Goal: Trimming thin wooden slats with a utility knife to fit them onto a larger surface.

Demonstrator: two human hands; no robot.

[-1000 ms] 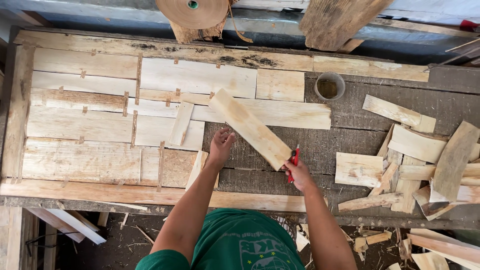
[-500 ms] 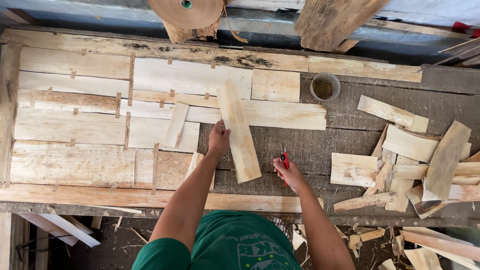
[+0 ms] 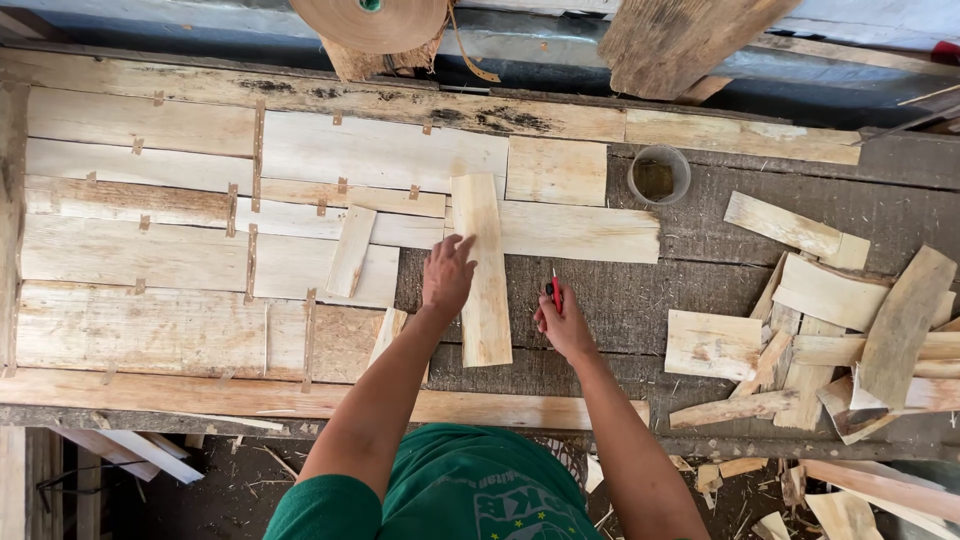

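I see a narrow veneer strip [image 3: 482, 270] lying upright, end to end away from me, on the dark wooden desk [image 3: 640, 300]. Its far end overlaps the edge of the patchwork of taped veneer sheets [image 3: 200, 230] that covers the left part of the desk. My left hand [image 3: 446, 276] rests flat and open on the strip's left edge, fingers spread, pressing it down. My right hand [image 3: 562, 320] sits just to the right of the strip, closed around a small red-handled cutter [image 3: 555, 293] whose tip points away from me; the hand is near the strip but not touching it.

A shorter loose sliver [image 3: 352, 250] lies tilted on the joined sheets to the left of my left hand. Beyond the strip, a small round cup [image 3: 659, 174] stands on the desk. On the right, well apart from my hands, a heap of veneer offcuts [image 3: 840, 320] lies piled crosswise. At the far edge, a roll of brown paper tape [image 3: 372, 20] hangs over the desk. A long pale board [image 3: 300, 395] runs along the near edge.
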